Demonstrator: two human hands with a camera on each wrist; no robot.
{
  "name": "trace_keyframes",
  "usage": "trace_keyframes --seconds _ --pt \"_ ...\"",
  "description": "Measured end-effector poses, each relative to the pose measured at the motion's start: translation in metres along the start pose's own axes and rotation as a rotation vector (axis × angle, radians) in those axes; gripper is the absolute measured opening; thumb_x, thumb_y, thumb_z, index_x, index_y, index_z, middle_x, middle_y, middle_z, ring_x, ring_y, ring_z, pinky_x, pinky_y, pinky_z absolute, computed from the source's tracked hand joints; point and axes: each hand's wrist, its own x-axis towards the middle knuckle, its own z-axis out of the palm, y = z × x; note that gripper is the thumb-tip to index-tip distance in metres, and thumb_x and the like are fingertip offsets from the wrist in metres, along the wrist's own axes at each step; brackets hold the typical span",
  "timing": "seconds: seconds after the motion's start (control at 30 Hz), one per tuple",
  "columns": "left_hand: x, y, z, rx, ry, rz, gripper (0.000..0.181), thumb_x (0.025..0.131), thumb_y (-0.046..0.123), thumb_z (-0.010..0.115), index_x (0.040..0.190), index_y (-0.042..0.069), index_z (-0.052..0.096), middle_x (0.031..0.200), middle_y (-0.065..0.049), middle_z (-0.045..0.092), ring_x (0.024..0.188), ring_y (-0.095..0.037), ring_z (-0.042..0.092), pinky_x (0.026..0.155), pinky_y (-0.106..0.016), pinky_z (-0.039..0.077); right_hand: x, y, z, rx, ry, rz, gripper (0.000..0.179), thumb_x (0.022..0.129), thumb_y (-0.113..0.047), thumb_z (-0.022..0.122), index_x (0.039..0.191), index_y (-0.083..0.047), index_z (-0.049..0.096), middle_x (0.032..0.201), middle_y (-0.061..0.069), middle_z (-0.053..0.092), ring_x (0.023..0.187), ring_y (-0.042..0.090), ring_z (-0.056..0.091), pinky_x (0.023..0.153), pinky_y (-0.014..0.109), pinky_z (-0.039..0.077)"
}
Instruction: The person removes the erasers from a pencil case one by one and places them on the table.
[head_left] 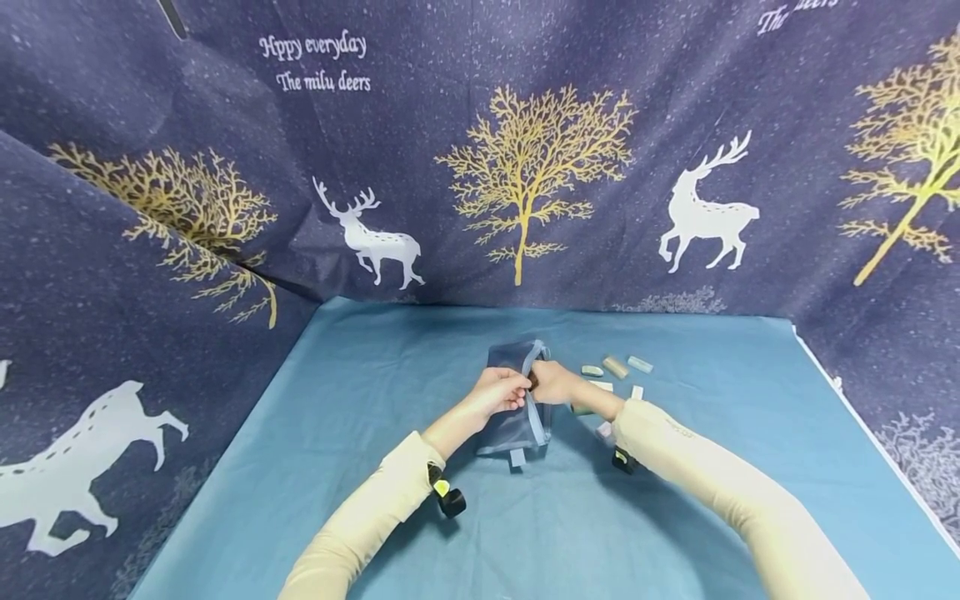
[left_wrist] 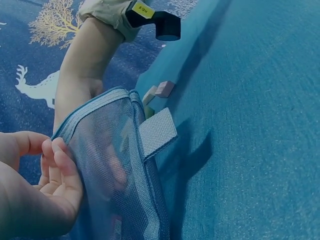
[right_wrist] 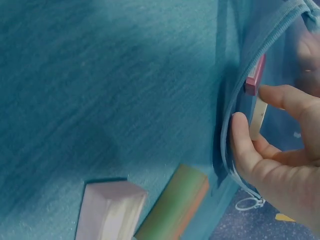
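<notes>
A blue mesh zip pouch (head_left: 507,357) stands with its mouth open between both hands in the head view. My left hand (head_left: 498,392) pinches the zipped rim (left_wrist: 95,103) between thumb and fingers. Reaching in through the mouth, my right hand (head_left: 555,382) holds a thin off-white eraser (right_wrist: 258,117) between thumb and fingertips, as the right wrist view shows. A pink eraser (right_wrist: 255,77) lies inside the pouch just beyond it. Through the mesh in the left wrist view, the right hand's fingers show only dimly.
Several small erasers lie right of the pouch, among them a tan one (head_left: 615,367) and a light blue one (head_left: 640,364). Near the right hand are a green-and-orange eraser (right_wrist: 172,205) and a pale lilac block (right_wrist: 110,210). A blue cloth (head_left: 712,400) covers the table; a patterned curtain hangs behind.
</notes>
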Motion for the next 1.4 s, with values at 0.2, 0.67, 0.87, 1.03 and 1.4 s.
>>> trace_keyframes --seconds 0.2,0.67,0.87,1.03,1.4 --pt "0.001 -0.001 0.000 -0.005 0.000 0.011 0.007 0.082 0.013 0.060 0.077 0.008 0.060 0.059 0.005 0.055 0.052 -0.005 0.054 0.052 -0.016 0.046 -0.005 0.000 -0.006 0.033 0.014 -0.005 0.016 0.069 -0.006 0.060 0.085 -0.004 0.059 0.069 0.000 0.057 0.060 0.010 0.046 0.058 0.022 0.040" --pt "0.001 0.005 0.000 -0.009 0.015 -0.016 0.006 0.082 0.011 0.059 0.081 0.006 0.057 0.061 0.003 0.054 0.054 -0.007 0.054 0.052 -0.017 0.045 -0.013 0.008 -0.017 0.077 0.001 -0.016 0.032 0.075 -0.018 0.069 0.101 -0.007 0.055 0.093 0.006 0.066 0.085 0.016 0.063 0.072 0.029 0.050" --pt "0.002 0.000 0.001 -0.020 0.017 -0.015 0.008 0.081 0.010 0.060 0.077 0.009 0.054 0.063 0.001 0.053 0.054 -0.008 0.054 0.051 -0.017 0.044 -0.020 0.011 -0.022 0.106 -0.008 -0.008 0.035 0.076 -0.019 0.071 0.103 -0.004 0.055 0.089 0.004 0.066 0.081 0.015 0.062 0.069 0.029 0.049" --pt "0.003 -0.001 0.001 -0.025 0.023 -0.004 0.009 0.081 0.009 0.059 0.075 0.009 0.053 0.062 0.002 0.053 0.053 -0.007 0.054 0.050 -0.016 0.044 -0.025 0.014 -0.029 0.104 0.000 -0.004 0.040 0.077 -0.021 0.072 0.107 -0.004 0.053 0.098 0.009 0.065 0.088 0.018 0.063 0.073 0.031 0.050" --pt "-0.007 0.008 0.004 -0.006 -0.008 -0.012 0.005 0.083 0.007 0.057 0.079 0.008 0.055 0.064 0.001 0.053 0.055 -0.008 0.054 0.055 -0.019 0.045 -0.027 0.020 -0.028 0.096 0.018 -0.004 0.039 0.075 -0.020 0.072 0.106 -0.002 0.055 0.094 0.007 0.065 0.086 0.017 0.062 0.073 0.030 0.050"
